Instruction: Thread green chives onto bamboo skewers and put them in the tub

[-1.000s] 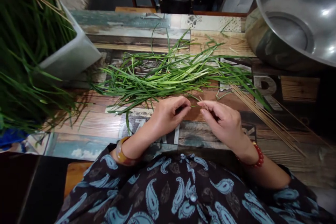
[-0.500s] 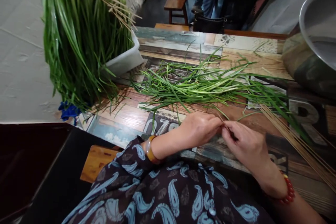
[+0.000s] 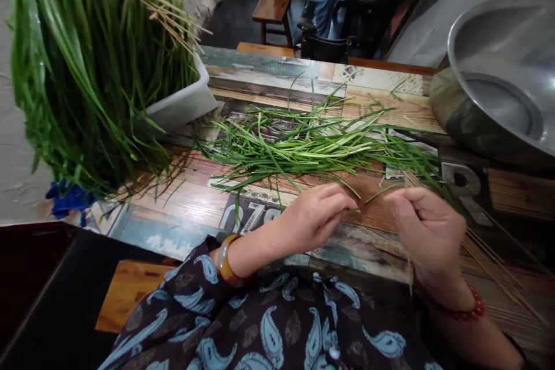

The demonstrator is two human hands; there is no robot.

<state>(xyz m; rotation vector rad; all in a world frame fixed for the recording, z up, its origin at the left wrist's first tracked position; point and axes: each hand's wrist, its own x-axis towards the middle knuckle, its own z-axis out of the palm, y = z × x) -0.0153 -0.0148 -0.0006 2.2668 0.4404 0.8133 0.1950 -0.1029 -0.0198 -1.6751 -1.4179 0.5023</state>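
Observation:
Garlic chives (image 3: 312,147) lie in a loose pile across the patterned table, just beyond my hands. My left hand (image 3: 318,217) is closed in a pinch beside the pile's near edge, and a short green chive end shows at its fingertips. To its right and apart from it, my right hand (image 3: 429,231) is closed. A thin bamboo skewer (image 3: 410,274) shows below that hand and seems to be held in it; the fingers hide its upper part. More bamboo skewers (image 3: 498,274) lie on the table beside and partly behind my right hand.
On the left, a white tub (image 3: 182,104) holds a tall heap of long chives (image 3: 87,81) with several skewers across the top. A blue cloth-like thing (image 3: 71,201) lies under it. A big metal basin (image 3: 459,104) stands at right. Beyond the table, a person sits on a wooden bench (image 3: 273,3).
My hands, which met at the fingertips, have moved apart, the right one going rightward. The view has shifted right, so more of the basin shows.

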